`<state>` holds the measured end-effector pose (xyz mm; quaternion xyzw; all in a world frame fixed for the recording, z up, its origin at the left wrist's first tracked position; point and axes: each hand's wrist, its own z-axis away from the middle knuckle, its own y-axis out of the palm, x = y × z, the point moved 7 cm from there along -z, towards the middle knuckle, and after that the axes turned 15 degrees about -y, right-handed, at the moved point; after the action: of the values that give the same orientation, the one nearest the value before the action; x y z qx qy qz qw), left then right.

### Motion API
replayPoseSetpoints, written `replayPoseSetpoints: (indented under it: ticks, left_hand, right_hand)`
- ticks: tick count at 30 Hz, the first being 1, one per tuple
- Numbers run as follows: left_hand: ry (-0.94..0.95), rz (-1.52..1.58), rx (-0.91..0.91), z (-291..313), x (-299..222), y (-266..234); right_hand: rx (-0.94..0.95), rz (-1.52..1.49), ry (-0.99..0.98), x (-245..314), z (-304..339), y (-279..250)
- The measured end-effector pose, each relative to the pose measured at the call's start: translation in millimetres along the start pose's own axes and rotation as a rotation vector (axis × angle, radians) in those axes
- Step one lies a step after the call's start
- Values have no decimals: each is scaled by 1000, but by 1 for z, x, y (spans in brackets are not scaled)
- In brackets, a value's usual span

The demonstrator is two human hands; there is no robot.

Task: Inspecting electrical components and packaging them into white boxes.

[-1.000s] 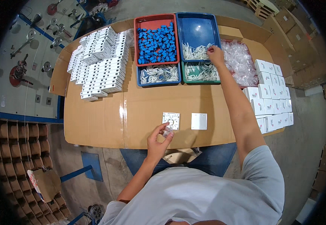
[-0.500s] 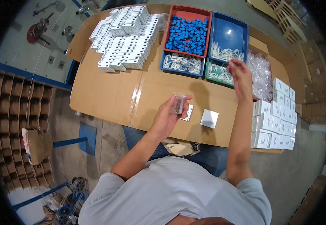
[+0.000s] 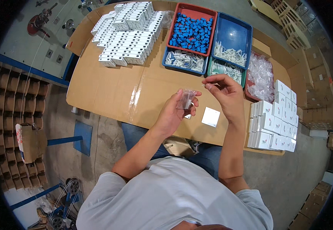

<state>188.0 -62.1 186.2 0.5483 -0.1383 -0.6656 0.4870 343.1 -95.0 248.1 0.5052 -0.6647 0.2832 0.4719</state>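
Observation:
My left hand (image 3: 170, 115) is closed around a small clear plastic bag (image 3: 186, 99), whose mouth gapes at the top. Its contents are hard to make out. My right hand (image 3: 225, 94) hovers just right of the bag, thumb and fingertips pinched on a tiny pale piece too small to name. On the cardboard surface below it lies a white square plate (image 3: 211, 117). Another white plate (image 3: 188, 116) shows only in part beneath my left hand.
Stacked white boxes fill the far left (image 3: 128, 42) and the right (image 3: 273, 126). Trays hold blue pieces (image 3: 189, 34) and white plastic pieces (image 3: 185, 61). The blue tray (image 3: 233, 28) and green tray (image 3: 244, 78) hold white pieces too; clear bags (image 3: 260, 76) pile beside them.
My right hand has come back from the white-piece trays toward the left hand, now pinching a tiny piece. The bag in my left hand looks wider at its mouth. The view has shifted slightly.

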Motion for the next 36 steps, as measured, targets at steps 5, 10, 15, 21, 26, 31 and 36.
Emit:
replayPoseSetpoints:
  ticks: [5, 10, 15, 21, 26, 31, 36]
  left_hand:
    - [21, -52, 19, 0, 5, -6]
    - [30, -25, 11, -1, 9, -8]
    - [18, -18, 4, 0, 10, -11]
    - [20, -25, -38, 3, 7, -15]
    - [15, 2, -23, 5, 8, -17]
    - [16, 33, 18, 6, 9, -17]
    - [55, 8, 103, 8, 5, -4]
  right_hand:
    - [89, 48, 40, 11, -2, 15]
    - [173, 137, 0, 12, -3, 21]
    - [258, 190, -1, 9, -9, 22]
    - [517, 403, -78, 8, -14, 37]
    - [581, 303, -33, 5, -10, 46]
    - [675, 323, -46, 16, -8, 54]
    - [520, 424, -65, 23, -13, 47]
